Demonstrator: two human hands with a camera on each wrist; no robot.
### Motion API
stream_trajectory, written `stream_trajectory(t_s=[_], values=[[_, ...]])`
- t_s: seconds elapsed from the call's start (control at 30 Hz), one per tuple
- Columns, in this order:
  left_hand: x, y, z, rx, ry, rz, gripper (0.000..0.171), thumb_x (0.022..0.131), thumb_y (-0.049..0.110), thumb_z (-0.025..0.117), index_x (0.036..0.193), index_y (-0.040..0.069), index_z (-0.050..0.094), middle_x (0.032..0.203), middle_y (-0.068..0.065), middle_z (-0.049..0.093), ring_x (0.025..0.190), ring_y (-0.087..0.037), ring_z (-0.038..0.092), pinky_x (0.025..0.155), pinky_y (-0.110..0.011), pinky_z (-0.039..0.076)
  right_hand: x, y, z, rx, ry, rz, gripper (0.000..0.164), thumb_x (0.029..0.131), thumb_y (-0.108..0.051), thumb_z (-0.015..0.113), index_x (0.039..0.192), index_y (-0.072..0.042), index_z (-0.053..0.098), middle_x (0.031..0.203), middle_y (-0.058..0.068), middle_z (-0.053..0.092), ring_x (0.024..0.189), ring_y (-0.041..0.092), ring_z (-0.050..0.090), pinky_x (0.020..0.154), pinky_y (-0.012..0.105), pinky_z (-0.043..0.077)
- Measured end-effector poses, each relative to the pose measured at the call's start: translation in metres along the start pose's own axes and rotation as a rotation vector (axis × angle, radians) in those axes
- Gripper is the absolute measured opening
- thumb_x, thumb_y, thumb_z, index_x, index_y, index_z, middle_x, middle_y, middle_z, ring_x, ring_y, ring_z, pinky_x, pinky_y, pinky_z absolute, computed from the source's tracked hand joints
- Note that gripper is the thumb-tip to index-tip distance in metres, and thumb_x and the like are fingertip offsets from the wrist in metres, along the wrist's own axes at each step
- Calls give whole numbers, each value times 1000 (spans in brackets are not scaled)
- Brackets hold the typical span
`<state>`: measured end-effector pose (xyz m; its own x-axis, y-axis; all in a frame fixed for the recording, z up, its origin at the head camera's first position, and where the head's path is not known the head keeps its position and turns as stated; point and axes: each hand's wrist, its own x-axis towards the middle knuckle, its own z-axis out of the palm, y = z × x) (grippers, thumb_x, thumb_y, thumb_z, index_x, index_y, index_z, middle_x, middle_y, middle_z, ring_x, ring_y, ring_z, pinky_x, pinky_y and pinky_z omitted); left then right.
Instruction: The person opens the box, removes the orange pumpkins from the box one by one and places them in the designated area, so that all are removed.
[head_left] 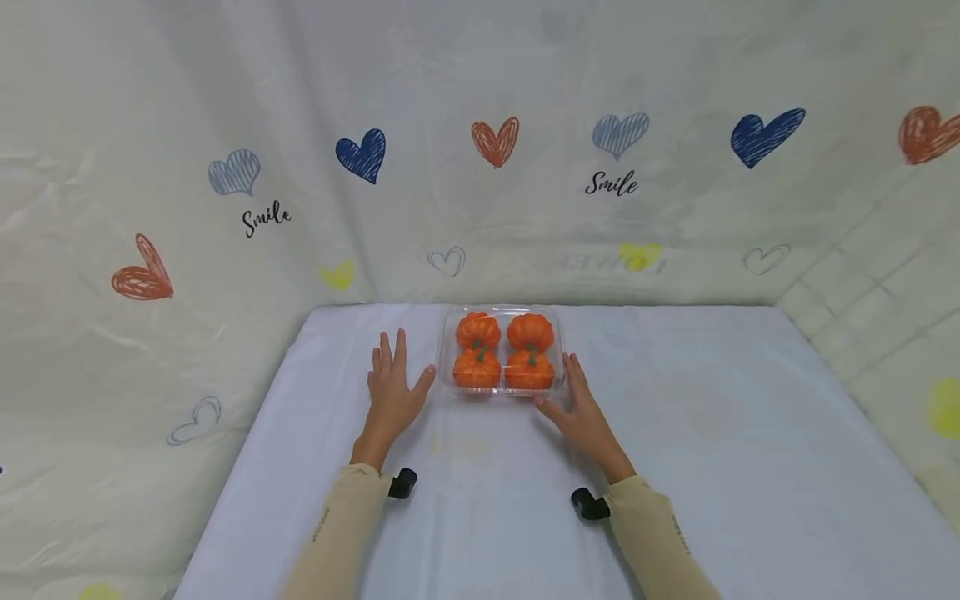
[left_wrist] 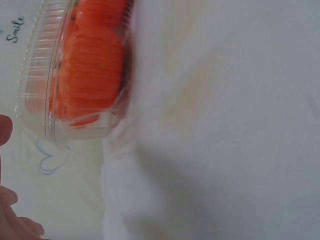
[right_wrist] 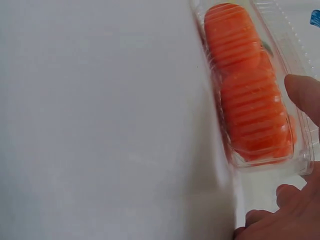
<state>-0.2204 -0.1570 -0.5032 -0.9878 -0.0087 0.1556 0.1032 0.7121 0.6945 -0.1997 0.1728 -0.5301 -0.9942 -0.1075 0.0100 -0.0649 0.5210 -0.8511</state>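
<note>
A clear plastic box stands at the far edge of the table, its lid shut. Inside it sit several small orange pumpkins with green stems. To its left my left hand is spread, fingers straight, thumb just off the box's side. My right hand lies at the box's near right corner, fingers along the right side and thumb by the front. In the right wrist view the thumb is close before the box's front; whether it touches is hard to tell. Neither hand grips anything.
A white cloth covers the table. Behind it hangs a pale sheet printed with hearts and writing. Small black cameras stick out from both sleeves.
</note>
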Motion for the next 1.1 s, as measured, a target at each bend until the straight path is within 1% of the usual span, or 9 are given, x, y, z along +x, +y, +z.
stream_trajectory(t_s=[0.07, 0.17, 0.3, 0.43, 0.53, 0.6, 0.7, 0.87, 1.1], values=[[-3, -1, 5, -104, -6, -12, 90, 106, 43, 60, 174, 16, 7, 178, -18, -6, 161, -47, -4, 124, -74, 5, 0, 1, 1, 7, 8, 1, 100, 103, -42, 73, 174, -17, 7, 180, 9, -1, 164, 38, -3, 125, 70, 11], [-7, -3, 14, -240, -31, -41, 91, 107, 38, 62, 174, 17, 5, 179, -16, -6, 163, -43, -1, 126, -69, 9, 0, 1, 2, 28, 12, 18, 99, 103, -44, 72, 174, -19, 8, 180, 7, -2, 164, 38, -6, 125, 71, 9], [-14, -4, 28, -390, -62, -82, 95, 105, 28, 67, 174, 17, 2, 179, -16, -5, 164, -37, 3, 128, -62, 15, 1, 0, 3, 62, 7, 41, 97, 104, -45, 70, 174, -21, 9, 180, 4, -2, 164, 36, -8, 126, 70, 6], [-22, 1, 43, -524, -81, -106, 103, 101, 18, 72, 173, 14, 0, 179, -15, 0, 163, -36, 10, 128, -55, 21, 1, -2, 5, 72, 2, 61, 97, 104, -44, 70, 174, -22, 8, 180, 4, -1, 164, 35, -8, 126, 68, 5], [-28, 8, 56, -599, -73, -111, 107, 99, 15, 76, 173, 11, -1, 179, -15, 3, 163, -35, 13, 128, -51, 23, 1, -2, 7, 73, 17, 65, 95, 104, -41, 70, 174, -20, 11, 180, 5, 1, 164, 37, -6, 127, 68, 4], [-30, 12, 63, -648, -41, -107, 108, 98, 15, 78, 172, 9, 0, 178, -16, 5, 162, -34, 16, 128, -50, 23, 1, -2, 8, 72, 27, 62, 93, 104, -39, 71, 174, -19, 14, 180, 6, 3, 164, 38, -5, 127, 68, 2], [-31, 19, 72, -704, 17, -123, 111, 96, 21, 82, 172, 10, 1, 178, -15, 9, 162, -31, 19, 128, -49, 24, 2, -1, 10, 80, 42, 42, 90, 104, -35, 71, 173, -17, 17, 180, 8, 5, 163, 40, -2, 126, 69, 1], [-32, 28, 80, -717, 86, -155, 115, 92, 30, 86, 171, 14, 4, 177, -13, 12, 161, -29, 21, 128, -47, 26, 2, 0, 12, 86, 55, 25, 89, 103, -35, 71, 173, -17, 18, 180, 8, 6, 163, 40, -1, 125, 72, 4], [-32, 31, 86, -726, 124, -180, 112, 94, 29, 85, 172, 15, 6, 176, -16, 12, 158, -37, 27, 127, -49, 29, 3, 3, 14, 56, 70, 15, 89, 104, -36, 71, 173, -17, 17, 180, 7, 6, 163, 40, -1, 125, 72, 3]])
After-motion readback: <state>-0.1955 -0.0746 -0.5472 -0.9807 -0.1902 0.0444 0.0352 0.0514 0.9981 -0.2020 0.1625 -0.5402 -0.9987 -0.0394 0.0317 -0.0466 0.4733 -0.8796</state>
